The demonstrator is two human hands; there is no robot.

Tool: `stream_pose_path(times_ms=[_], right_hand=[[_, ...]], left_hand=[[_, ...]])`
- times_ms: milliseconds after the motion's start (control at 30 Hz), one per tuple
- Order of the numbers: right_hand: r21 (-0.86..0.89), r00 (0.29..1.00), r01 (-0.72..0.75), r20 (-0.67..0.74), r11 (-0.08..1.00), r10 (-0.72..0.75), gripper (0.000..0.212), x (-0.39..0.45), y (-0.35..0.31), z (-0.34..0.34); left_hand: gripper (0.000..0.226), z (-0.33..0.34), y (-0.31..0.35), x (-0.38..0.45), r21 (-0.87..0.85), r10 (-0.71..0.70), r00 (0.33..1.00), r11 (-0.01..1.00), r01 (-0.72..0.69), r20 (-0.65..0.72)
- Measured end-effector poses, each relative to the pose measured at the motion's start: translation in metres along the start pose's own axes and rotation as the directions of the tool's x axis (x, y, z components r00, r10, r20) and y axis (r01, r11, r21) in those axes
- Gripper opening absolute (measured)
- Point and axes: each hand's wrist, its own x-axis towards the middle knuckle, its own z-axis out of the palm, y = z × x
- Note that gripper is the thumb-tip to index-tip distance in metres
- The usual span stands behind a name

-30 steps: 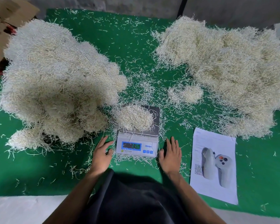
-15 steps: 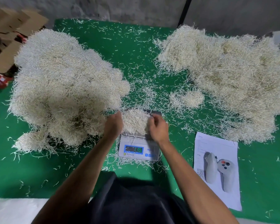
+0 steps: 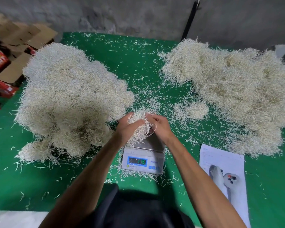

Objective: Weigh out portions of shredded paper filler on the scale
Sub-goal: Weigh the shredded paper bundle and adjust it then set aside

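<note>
A small white digital scale (image 3: 143, 159) with a lit blue display sits on the green table, its steel pan partly bare. Above the pan, my left hand (image 3: 124, 127) and my right hand (image 3: 160, 126) cup a wad of shredded paper filler (image 3: 138, 124) between them, fingers curled round it. The wad is lifted, with strands trailing down towards the pan. A big heap of filler (image 3: 69, 99) lies to the left and another big heap (image 3: 237, 89) to the right.
A small clump of filler (image 3: 194, 109) lies right of the scale. A printed sheet (image 3: 224, 176) picturing a controller lies at the front right. Loose strands litter the green table (image 3: 138, 63). Cardboard boxes (image 3: 10, 60) stand off the left edge, a grey wall behind.
My hands went from lying flat beside the scale to the pan, closed round the wad of filler and raised it. The camera view tilted upward a little.
</note>
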Motion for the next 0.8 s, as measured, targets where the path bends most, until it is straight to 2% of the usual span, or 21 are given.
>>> stream_pose_path(times_ms=[100, 233, 367, 433, 533, 600, 667, 733, 767, 800], right_hand=[[-0.024, 0.996, -0.083, -0.012, 0.996, 0.083, 0.047, 0.017, -0.010, -0.014], [0.036, 0.970, -0.207, -0.125, 0.978, 0.210, 0.030, 0.045, -0.023, -0.020], [0.071, 0.943, -0.285, -0.154, 0.956, 0.293, 0.026, 0.062, -0.026, -0.012], [0.126, 0.914, -0.333, -0.199, 0.935, 0.352, 0.022, 0.069, -0.022, -0.017], [0.299, 0.839, -0.359, -0.312, 0.884, 0.446, 0.020, 0.083, -0.014, -0.045], [0.288, 0.811, -0.385, -0.349, 0.877, 0.470, 0.025, 0.087, -0.011, -0.063], [0.076, 0.791, -0.449, -0.428, 0.890, 0.436, 0.030, 0.087, -0.005, -0.076], [0.093, 0.802, -0.383, -0.461, 0.919, 0.381, 0.022, 0.090, 0.003, -0.090], [0.164, 0.771, -0.396, -0.474, 0.904, 0.424, 0.019, 0.092, 0.007, -0.097], [0.095, 0.745, -0.461, -0.499, 0.882, 0.443, 0.024, 0.093, 0.008, -0.104]], left_hand=[[0.098, 0.008, 0.004, -0.002, -0.013, 0.010, 1.000, 1.000, -0.010, 0.004], [0.101, 0.016, 0.016, 0.002, -0.087, -0.032, 0.999, 0.996, 0.030, -0.018], [0.089, 0.021, 0.019, 0.003, -0.136, -0.082, 0.993, 0.988, 0.070, -0.080], [0.085, 0.020, 0.016, -0.001, -0.135, -0.067, 0.993, 0.989, 0.054, -0.101], [0.081, 0.007, 0.005, -0.012, -0.135, -0.080, 0.983, 0.989, 0.058, -0.166], [0.079, 0.000, -0.006, -0.019, -0.144, -0.120, 0.972, 0.985, 0.092, -0.202], [0.069, -0.003, -0.009, -0.023, -0.161, -0.173, 0.954, 0.978, 0.137, -0.243], [0.044, -0.008, -0.014, -0.022, -0.173, -0.177, 0.942, 0.976, 0.131, -0.284], [0.034, -0.012, -0.017, -0.020, -0.212, -0.194, 0.937, 0.968, 0.135, -0.291], [0.028, -0.018, -0.017, -0.020, -0.294, -0.230, 0.927, 0.945, 0.141, -0.297]])
